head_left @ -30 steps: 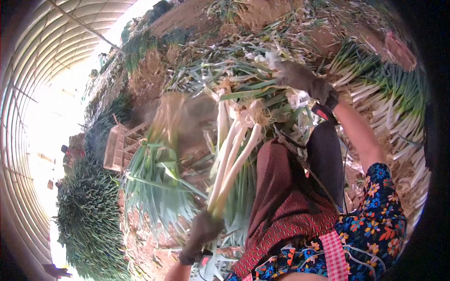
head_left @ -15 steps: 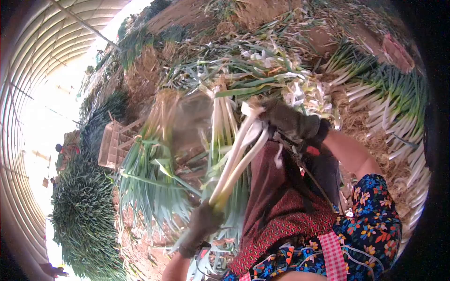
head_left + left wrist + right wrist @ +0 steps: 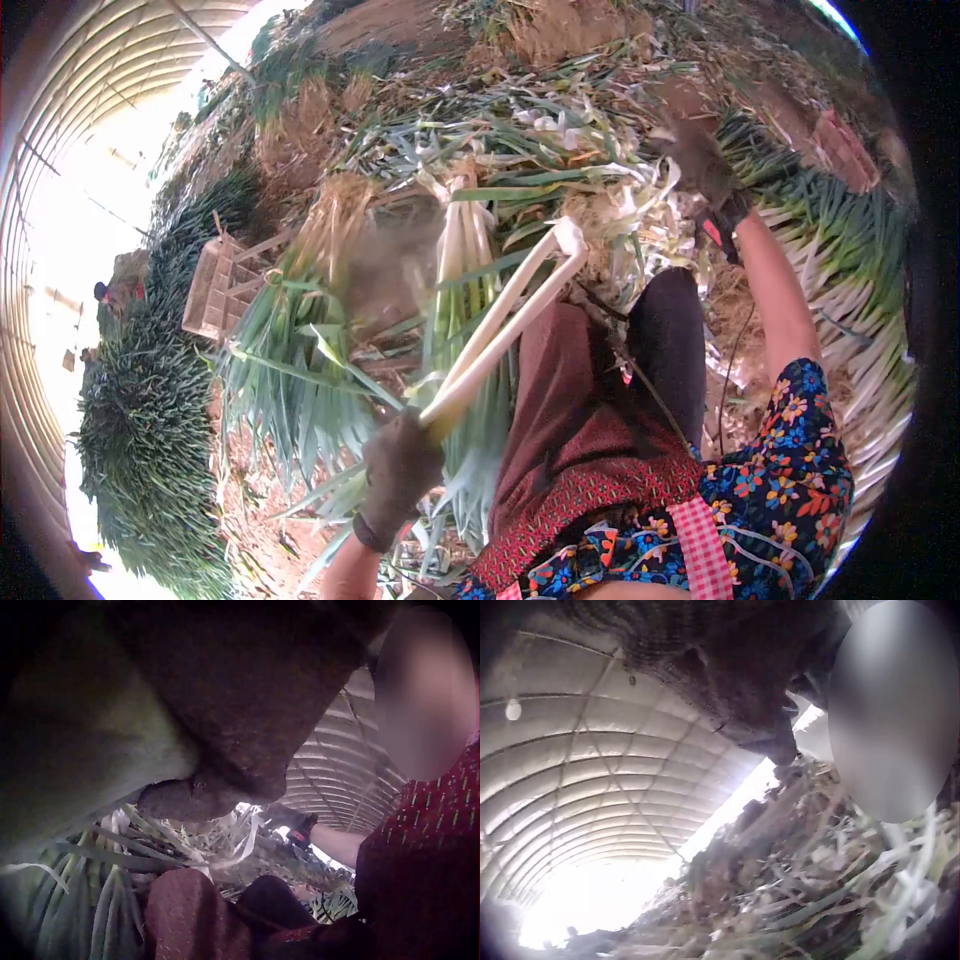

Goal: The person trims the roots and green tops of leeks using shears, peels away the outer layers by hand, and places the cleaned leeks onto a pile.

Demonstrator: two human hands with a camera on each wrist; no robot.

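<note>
The left hand (image 3: 402, 468), in a dark glove, grips green onion stalks (image 3: 500, 318) low down. Their white ends slant up to the right, over the lap. In the left wrist view the glove (image 3: 232, 697) curls against a pale stalk (image 3: 82, 742) very close to the camera. Away from those stalks, the gloved right hand (image 3: 704, 172) is blurred above the litter of peelings at the upper right. Pale strips of peel (image 3: 655, 200) lie by its fingers; whether it pinches one cannot be told. The right wrist view shows the dark glove (image 3: 727, 682) at the top.
Onions with roots (image 3: 465, 235) lie beside the knees, left of them a tied bunch (image 3: 300, 345) and a small wooden stool (image 3: 218, 290). Rows of onions (image 3: 835, 240) lie at the right. A large green pile (image 3: 150, 440) stands at the far left.
The right hand came down to the stalks' white ends, then moved away to the upper right. The ends now look cleaner, without the hanging roots. The left hand has shifted slightly left, still gripping.
</note>
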